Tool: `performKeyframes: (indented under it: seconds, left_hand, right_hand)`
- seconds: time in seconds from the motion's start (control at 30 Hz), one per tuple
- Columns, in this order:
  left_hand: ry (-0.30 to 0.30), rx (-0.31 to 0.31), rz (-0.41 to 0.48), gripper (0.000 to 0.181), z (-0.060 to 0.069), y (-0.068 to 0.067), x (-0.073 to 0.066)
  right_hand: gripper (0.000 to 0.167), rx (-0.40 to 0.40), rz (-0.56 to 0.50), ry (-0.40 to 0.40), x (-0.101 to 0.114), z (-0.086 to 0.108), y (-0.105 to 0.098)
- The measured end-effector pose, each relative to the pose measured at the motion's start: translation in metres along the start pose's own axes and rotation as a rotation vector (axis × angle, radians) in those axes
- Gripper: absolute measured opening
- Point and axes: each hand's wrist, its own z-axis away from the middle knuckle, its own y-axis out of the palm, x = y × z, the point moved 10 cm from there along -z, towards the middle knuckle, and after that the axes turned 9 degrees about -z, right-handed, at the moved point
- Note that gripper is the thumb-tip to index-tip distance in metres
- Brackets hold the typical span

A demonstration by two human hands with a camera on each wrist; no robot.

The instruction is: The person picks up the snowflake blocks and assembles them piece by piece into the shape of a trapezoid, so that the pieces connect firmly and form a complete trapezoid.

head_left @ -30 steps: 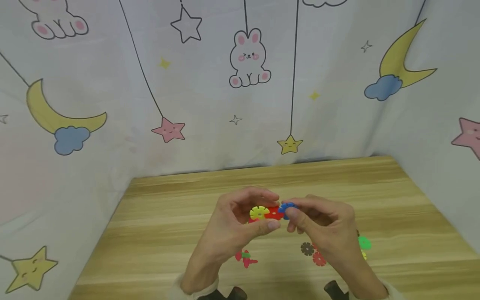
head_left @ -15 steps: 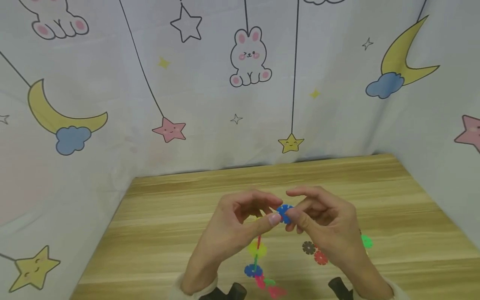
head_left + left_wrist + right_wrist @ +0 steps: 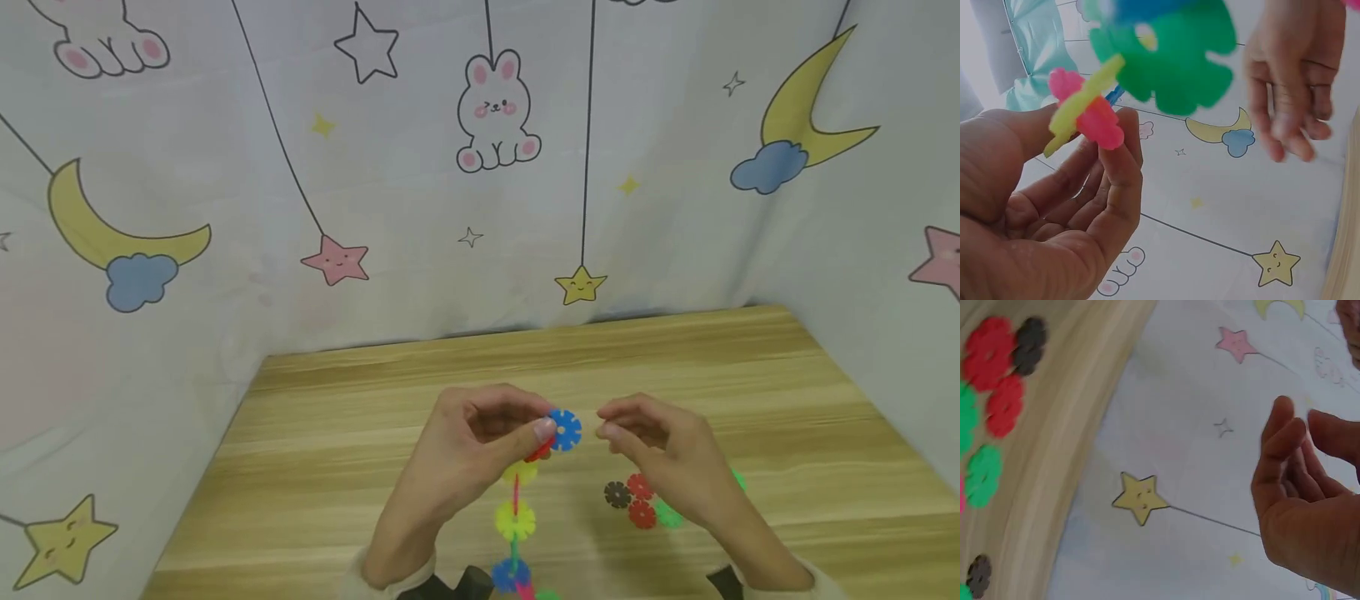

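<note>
Chain of slotted discs [image 3: 525,524] is held over the table [image 3: 337,425]; it hangs from the left hand [image 3: 459,442] & leaves the head view at the bottom, so full length I can't tell. At its upper end sits the blue disc [image 3: 571,435], next the red disc [image 3: 540,452], then yellow discs [image 3: 527,475] w/ a pink disc [image 3: 517,493] edge-on between, and more below. Left thumb and fingers pinch this end abt. where blue meets red; thumb covers the joint, so I can't confirm the slot is fully pushed in.

Right hand [image 3: 667,437] is released: fingers softly bent, nothing between them, near the blue disc but apart.

In my judgement, adding this blue disc is prob. done, and the chain is partly built. Left over, as far as seen: loose pcs. on the table, i.e. dark disc [image 3: 617,503], red discs [image 3: 647,519], green disc [image 3: 670,515], plus another green disc [image 3: 741,479] partly behind the right forearm [image 3: 750,533]. Whether all must be used, I can't tell.
</note>
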Motion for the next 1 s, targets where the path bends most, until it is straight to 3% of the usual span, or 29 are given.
performKeyframes:
  seconds: [0.1,0.3,0.4,0.57,0.67,0.87,1.0]
  left_hand:
    - [-0.016,0.007,0.014,0.016,-0.001,0.000,0.001]
    - [-0.039,0.019,0.023,0.018,-0.002,0.002,0.003]
    - [-0.040,0.016,0.032,0.018,-0.002,0.002,0.004]
    - [-0.035,0.016,0.045,0.017,-0.001,0.002,0.004]
    - [-0.033,0.016,0.044,0.017,0.000,0.002,0.004]
    - [-0.030,0.016,0.040,0.017,0.001,0.001,0.003]
    - [-0.015,0.016,0.034,0.016,0.001,0.001,0.002]
  right_hand:
    - [0.021,0.083,0.211,0.073,-0.030,0.002,0.001]
    - [0.040,0.287,0.356,-0.022,-0.068,0.009,0.023]
    - [0.046,0.325,0.416,-0.040,-0.079,0.015,0.033]
    - [0.053,0.318,0.524,-0.116,-0.080,0.019,0.043]
    - [0.053,0.321,0.489,-0.122,-0.079,0.018,0.045]
    - [0.030,0.322,0.228,-0.035,-0.067,0.008,0.042]
    - [0.027,0.245,0.139,-0.166,-0.032,0.006,0.037]
